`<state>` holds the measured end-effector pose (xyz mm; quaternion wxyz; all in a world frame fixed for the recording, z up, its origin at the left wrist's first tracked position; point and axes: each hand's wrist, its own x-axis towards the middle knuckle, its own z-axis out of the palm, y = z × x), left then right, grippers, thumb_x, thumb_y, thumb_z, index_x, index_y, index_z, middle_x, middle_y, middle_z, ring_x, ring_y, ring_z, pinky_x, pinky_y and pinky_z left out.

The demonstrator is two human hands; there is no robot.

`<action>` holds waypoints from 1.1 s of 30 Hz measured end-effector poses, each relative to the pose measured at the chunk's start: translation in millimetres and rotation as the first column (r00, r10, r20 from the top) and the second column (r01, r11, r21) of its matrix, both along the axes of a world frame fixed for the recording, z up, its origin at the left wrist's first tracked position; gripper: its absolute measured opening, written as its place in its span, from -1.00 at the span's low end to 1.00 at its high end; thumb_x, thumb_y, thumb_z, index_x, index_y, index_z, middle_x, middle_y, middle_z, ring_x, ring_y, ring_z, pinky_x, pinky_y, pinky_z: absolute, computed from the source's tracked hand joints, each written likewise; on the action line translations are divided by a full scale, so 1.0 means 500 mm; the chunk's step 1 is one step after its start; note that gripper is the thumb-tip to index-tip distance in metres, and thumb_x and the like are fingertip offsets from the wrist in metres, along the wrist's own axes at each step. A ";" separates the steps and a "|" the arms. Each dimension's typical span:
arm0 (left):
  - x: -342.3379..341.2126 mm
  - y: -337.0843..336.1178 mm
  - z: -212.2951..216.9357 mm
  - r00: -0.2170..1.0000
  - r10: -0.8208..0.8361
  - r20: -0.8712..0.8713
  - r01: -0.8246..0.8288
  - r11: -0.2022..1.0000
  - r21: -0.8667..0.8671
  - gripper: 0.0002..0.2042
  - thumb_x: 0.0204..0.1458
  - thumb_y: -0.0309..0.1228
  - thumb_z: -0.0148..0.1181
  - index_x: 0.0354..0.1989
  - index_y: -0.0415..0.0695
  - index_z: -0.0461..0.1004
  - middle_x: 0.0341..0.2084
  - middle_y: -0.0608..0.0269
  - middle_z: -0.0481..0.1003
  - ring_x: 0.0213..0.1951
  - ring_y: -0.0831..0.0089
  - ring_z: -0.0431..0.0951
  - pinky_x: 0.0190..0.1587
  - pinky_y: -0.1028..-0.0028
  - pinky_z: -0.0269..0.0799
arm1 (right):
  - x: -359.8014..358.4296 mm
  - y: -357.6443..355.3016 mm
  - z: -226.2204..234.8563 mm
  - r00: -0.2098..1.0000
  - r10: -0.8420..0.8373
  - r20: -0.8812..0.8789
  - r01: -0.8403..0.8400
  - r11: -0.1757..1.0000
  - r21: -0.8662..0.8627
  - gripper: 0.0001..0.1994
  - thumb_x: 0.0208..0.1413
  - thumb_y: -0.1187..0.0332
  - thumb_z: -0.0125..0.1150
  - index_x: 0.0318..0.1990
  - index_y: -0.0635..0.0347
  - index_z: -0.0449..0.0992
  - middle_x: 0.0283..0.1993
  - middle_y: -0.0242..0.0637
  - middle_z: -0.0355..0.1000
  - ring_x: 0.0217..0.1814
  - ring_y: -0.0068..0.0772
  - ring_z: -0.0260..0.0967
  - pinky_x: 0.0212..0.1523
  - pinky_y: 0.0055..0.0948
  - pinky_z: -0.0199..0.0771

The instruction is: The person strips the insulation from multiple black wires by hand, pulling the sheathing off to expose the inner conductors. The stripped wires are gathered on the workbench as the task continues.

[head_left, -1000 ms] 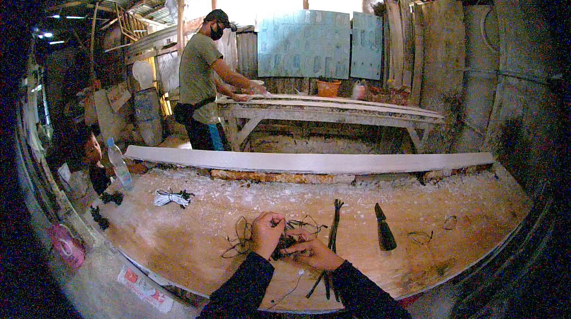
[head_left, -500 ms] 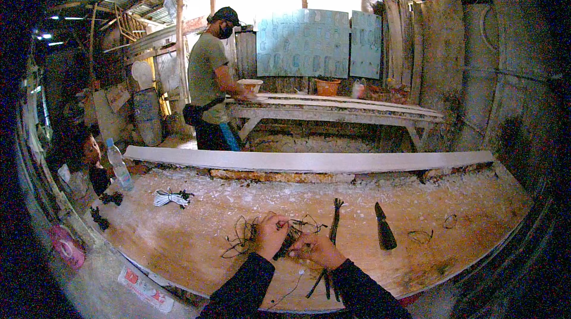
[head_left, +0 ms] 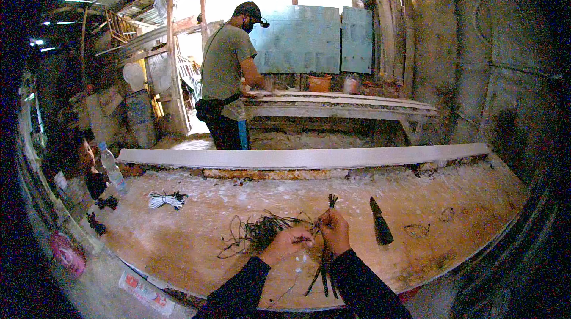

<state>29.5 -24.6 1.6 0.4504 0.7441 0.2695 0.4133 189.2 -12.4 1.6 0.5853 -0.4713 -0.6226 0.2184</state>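
Note:
My left hand [head_left: 288, 245] is closed, pinching a short dark piece of cord beside a tangled pile of thin dark cords [head_left: 262, 231]. Close to it, my right hand [head_left: 335, 232] has its fingers closed on a dark cord; a thin strand seems to run between the hands. Under and around the right hand lies a bundle of dark strips [head_left: 325, 274], its upper ends showing past the fingers. To the right, a dark tapered cone [head_left: 381, 224] lies on the wooden table [head_left: 208, 253]. Farther right are thin dark cord loops [head_left: 417, 230].
A tied bundle of white cords [head_left: 165, 200] and a plastic bottle [head_left: 112, 167] are at left, near another person [head_left: 90, 170]. A long white board [head_left: 297, 157] runs along the far edge. Beyond, a co-worker [head_left: 226, 69] bends over a bench [head_left: 333, 111].
My right hand has moved up and right onto the dark strips. My left hand has shifted lower, uncovering the cord pile. The co-worker has moved right along the bench.

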 end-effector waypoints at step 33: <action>-0.052 0.024 0.023 0.776 0.621 0.112 -0.620 0.783 -0.050 -0.89 -0.19 -0.45 0.15 -0.48 -0.20 0.48 -0.66 0.34 0.37 -0.55 0.58 0.31 -0.45 0.61 0.22 | -0.011 -0.002 0.005 0.965 -0.070 0.253 0.031 0.988 0.153 -0.89 -0.26 0.41 0.22 -0.50 0.19 0.47 -0.45 -0.25 0.28 -0.46 -0.29 0.29 -0.43 -0.44 0.30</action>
